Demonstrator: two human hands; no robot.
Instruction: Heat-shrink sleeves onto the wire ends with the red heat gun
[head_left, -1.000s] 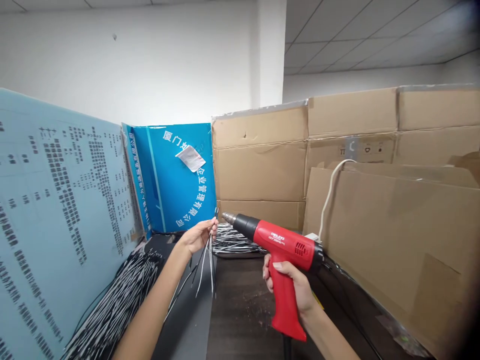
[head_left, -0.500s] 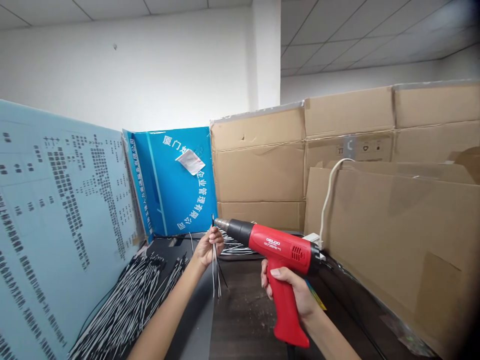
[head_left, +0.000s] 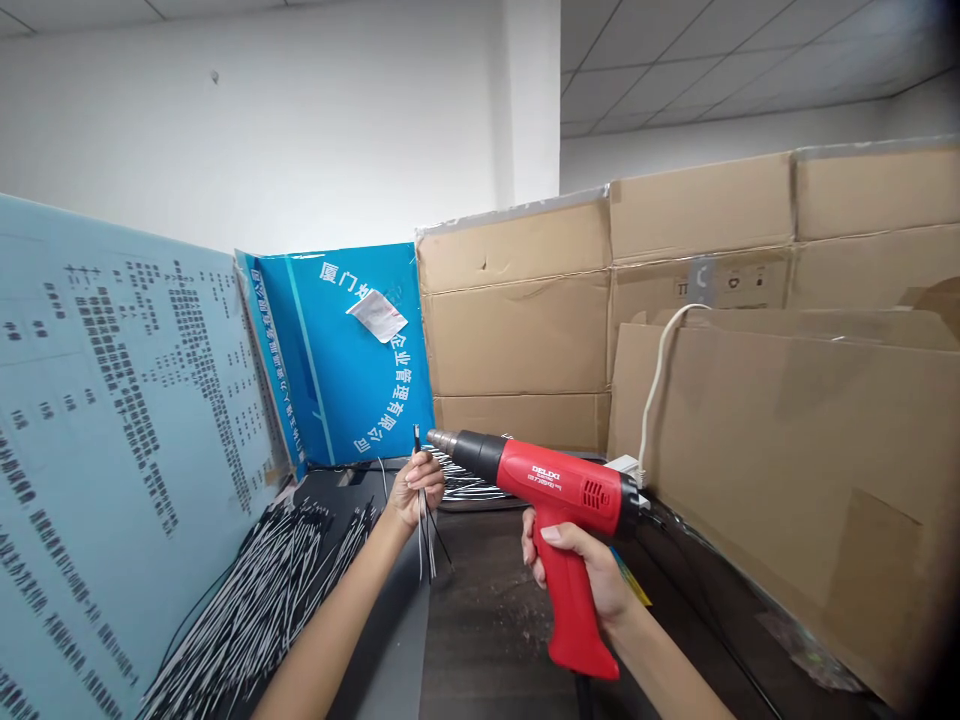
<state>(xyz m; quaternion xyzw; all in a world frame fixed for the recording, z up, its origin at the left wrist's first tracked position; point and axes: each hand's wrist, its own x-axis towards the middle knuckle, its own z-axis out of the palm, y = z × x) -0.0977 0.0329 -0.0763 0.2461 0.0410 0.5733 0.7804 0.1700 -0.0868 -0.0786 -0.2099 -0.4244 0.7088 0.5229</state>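
Note:
My right hand (head_left: 574,565) is wrapped round the handle of a red and black heat gun (head_left: 559,490), whose metal nozzle points left. Between the closed fingers of my left hand (head_left: 417,488) stands a small bunch of thin black and white wires (head_left: 426,545). Their dark upper ends stick up above the fingertips, just left of the nozzle and a small gap away from it. The loose lower ends hang below the hand and spread apart. Whether the gun is blowing cannot be seen.
A big pile of black and white wires (head_left: 247,590) lies at the left on the dark table (head_left: 480,640). More wires (head_left: 476,485) lie behind the nozzle. Cardboard walls (head_left: 517,335) and a blue panel (head_left: 345,370) enclose the back. A white power strip (head_left: 626,466) sits behind the gun.
My left hand has shifted slightly left, so the wire tops stand a little further from the nozzle. The heat gun stays nearly in place; the view has tilted slightly.

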